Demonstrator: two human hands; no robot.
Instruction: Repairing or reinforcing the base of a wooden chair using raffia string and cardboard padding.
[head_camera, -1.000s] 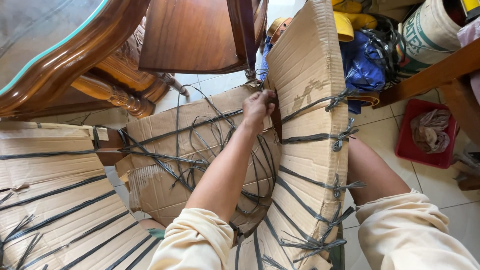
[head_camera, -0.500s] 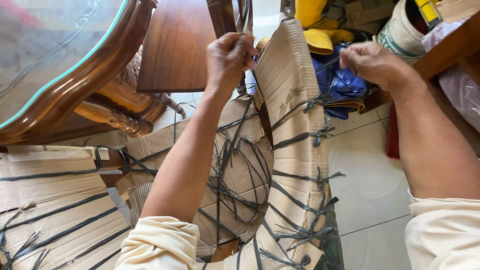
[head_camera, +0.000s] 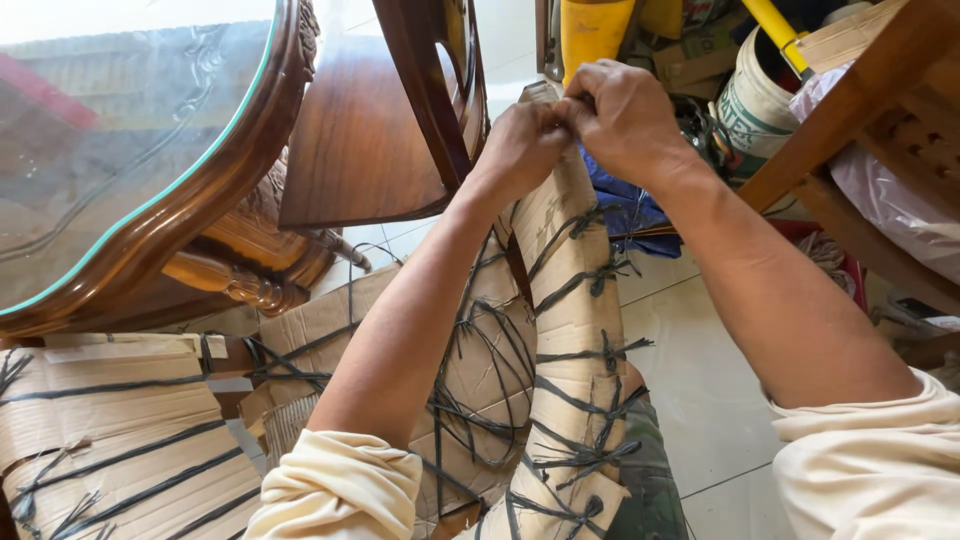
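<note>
The top end of the cardboard-wrapped piece (head_camera: 575, 300) is hidden behind the left hand (head_camera: 520, 150) and the right hand (head_camera: 625, 115), so whatever the fingertips pinch there cannot be told. Its lower end runs off the bottom edge. The glass-topped table (head_camera: 150, 210) is cut by the left and top edges, and the glass shows only a blurred reflection. The white bucket (head_camera: 755, 100) is half hidden behind a wooden beam (head_camera: 850, 110). The dark wooden chair (head_camera: 400, 130) loses its back past the top edge. The blue cloth (head_camera: 620, 205) lies mostly behind the right forearm.
</note>
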